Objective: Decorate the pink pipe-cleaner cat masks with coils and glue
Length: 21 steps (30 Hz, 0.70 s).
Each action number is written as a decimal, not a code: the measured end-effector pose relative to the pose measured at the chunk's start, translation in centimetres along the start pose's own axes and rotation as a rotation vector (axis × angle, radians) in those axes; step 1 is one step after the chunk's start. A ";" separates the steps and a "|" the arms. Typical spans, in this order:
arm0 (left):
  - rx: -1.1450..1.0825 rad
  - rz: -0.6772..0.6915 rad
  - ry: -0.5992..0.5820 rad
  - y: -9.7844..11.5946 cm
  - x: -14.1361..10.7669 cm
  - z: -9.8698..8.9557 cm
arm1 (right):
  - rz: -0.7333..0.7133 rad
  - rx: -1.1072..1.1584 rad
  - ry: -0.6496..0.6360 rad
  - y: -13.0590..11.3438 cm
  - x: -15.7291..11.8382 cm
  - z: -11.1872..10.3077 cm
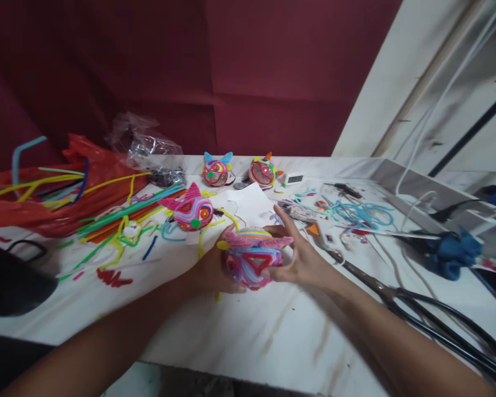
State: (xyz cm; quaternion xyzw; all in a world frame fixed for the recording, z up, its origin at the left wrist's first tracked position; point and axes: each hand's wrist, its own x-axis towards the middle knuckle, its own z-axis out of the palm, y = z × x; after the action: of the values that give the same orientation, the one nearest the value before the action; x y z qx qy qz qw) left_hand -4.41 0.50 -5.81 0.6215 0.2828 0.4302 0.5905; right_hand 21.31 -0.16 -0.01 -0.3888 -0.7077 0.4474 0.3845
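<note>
Between my two hands is a round pipe-cleaner animal head (254, 262) with pink ears, striped in pink, purple, blue and red. My left hand (219, 264) grips its left side, fingers partly hidden behind it. On the opposite side my right hand (297, 256) holds it with the thumb across the front and the index finger raised. A similar pipe-cleaner head (192, 212) with pink ears, an orange eye and a green nose lies just beyond my left hand. Two more such heads, one blue-eared (217, 170) and one orange-eared (264, 170), stand at the back.
Large black-handled scissors (397, 295) lie at the right. A red plastic bag (72, 204) with pipe cleaners spreads at the left, near clear plastic wrapping (149, 143). White paper (250, 201), blue pipe-cleaner loops (361, 214), cables and scraps cover the table's far part.
</note>
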 end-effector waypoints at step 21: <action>0.289 0.201 0.686 7.9 0.3 -3.3 | -0.050 -0.088 0.037 2.5 -0.2 -0.7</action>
State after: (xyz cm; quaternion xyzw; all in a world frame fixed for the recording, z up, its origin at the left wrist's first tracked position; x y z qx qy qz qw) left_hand -8.38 1.23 1.70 0.5427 0.4593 0.6248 0.3228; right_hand 22.53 0.64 -2.19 -0.3957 -0.7291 0.3986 0.3911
